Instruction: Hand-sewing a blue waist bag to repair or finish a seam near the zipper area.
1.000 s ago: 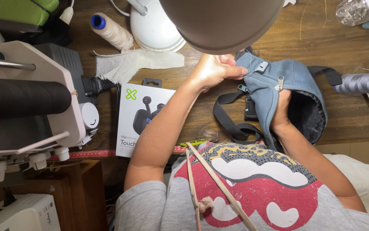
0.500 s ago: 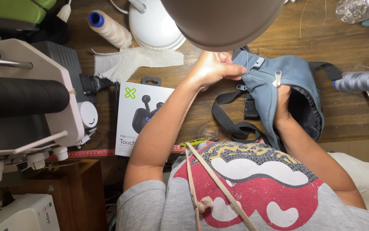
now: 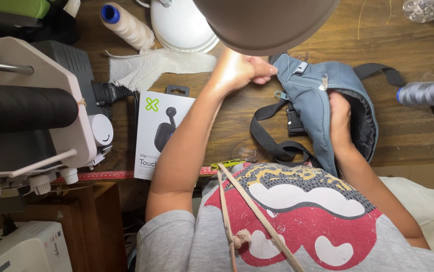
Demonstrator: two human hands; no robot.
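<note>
A blue-grey waist bag [image 3: 322, 106] is being held on the wooden counter [image 3: 408, 136], just below the brown lamp shade [image 3: 267, 22] that is overhanging the top of the view. Its upper left corner is being pinched by the left hand [image 3: 239, 70], whose fingers [image 3: 262, 75] are curled and pressed together on the fabric. The right hand [image 3: 339, 116] is being kept partly inside the bag's open mouth; its fingers are hidden by the fabric, so it cannot be told whether they are spread or closed. The black strap [image 3: 272, 146] with its buckle is being left looped on the counter below the bag, near the person's chest.

To the left of the left forearm, a white box with a picture of earbuds [image 3: 159, 133] is lying flat. Above it, a scrap of white cloth [image 3: 151, 65] and a cone of cream thread [image 3: 126, 25] are resting beside a white lamp base [image 3: 181, 27]. A sewing machine [image 3: 30, 111] is standing at the far left, and a spool of grey thread [image 3: 428, 93] is lying at the right edge.
</note>
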